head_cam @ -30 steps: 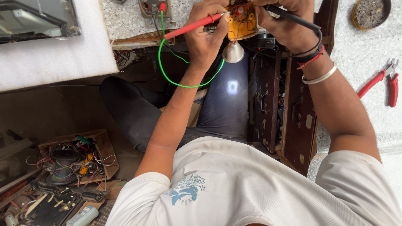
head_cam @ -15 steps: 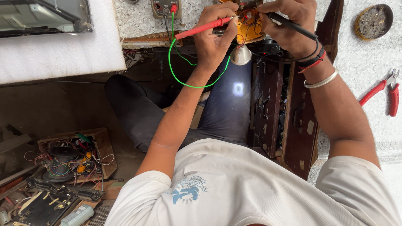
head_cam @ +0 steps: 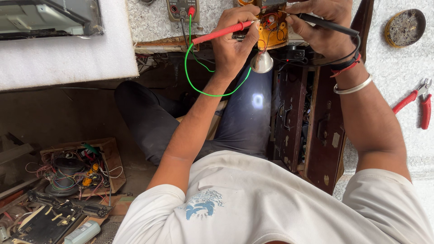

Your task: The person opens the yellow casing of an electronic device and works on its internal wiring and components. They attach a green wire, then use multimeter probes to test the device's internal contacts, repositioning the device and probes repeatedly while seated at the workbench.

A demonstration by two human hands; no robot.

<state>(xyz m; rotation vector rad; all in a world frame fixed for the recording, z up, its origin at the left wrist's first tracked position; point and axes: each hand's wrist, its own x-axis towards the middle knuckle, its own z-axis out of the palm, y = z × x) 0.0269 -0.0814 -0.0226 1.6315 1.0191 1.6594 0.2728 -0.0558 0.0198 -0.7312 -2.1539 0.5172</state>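
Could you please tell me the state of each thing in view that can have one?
Red probe: held in left hand, tip at the orange circuit part.
Black probe: held in right hand.
Red-handled pliers: lying untouched, handles apart.
Small lamp: lit.

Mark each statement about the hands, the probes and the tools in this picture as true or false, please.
1. The left hand holds a red probe. True.
2. The right hand holds a black probe. True.
3. The red pliers lie in the right hand. False: they lie apart on the white surface.
4. A blue wire hangs under the left hand. False: the wire is green.
5. Both probes point at the orange part. True.
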